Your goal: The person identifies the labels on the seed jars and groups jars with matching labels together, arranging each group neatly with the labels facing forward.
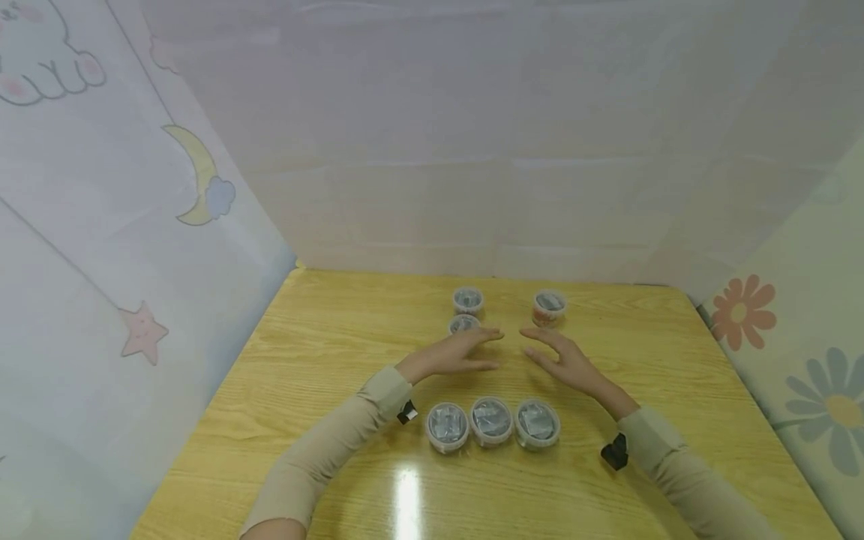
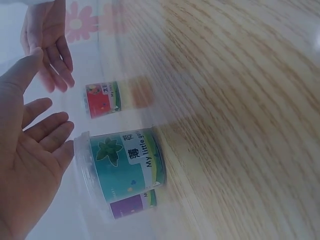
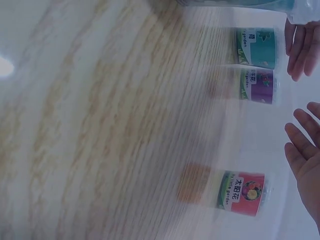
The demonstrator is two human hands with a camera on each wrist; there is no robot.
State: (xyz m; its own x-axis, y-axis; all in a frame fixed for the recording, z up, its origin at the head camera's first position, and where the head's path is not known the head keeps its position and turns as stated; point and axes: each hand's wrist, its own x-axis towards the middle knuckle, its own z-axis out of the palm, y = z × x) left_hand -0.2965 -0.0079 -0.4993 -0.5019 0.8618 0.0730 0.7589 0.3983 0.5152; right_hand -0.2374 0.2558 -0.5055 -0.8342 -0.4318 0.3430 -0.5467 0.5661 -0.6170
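Observation:
In the head view my left hand [image 1: 457,354] hovers with straight fingers beside a small lidded tub [image 1: 463,322], partly hidden behind it. This tub carries a teal label with a leaf, seen in the left wrist view [image 2: 125,162]. Just behind it stands a purple-labelled tub [image 3: 259,86]. My right hand [image 1: 570,365] holds nothing; its fingers reach forward, in front of a red-labelled tub [image 1: 549,309]. The two hands face each other with a gap between them. Nearer to me, three more tubs [image 1: 491,421] stand side by side in a row.
A wood-grain table [image 1: 324,345] carries all the tubs. A pale sheet [image 1: 432,150] rises at its back edge, with printed walls to the left and right. Dark wrist devices [image 1: 615,453] sit at the cuffs.

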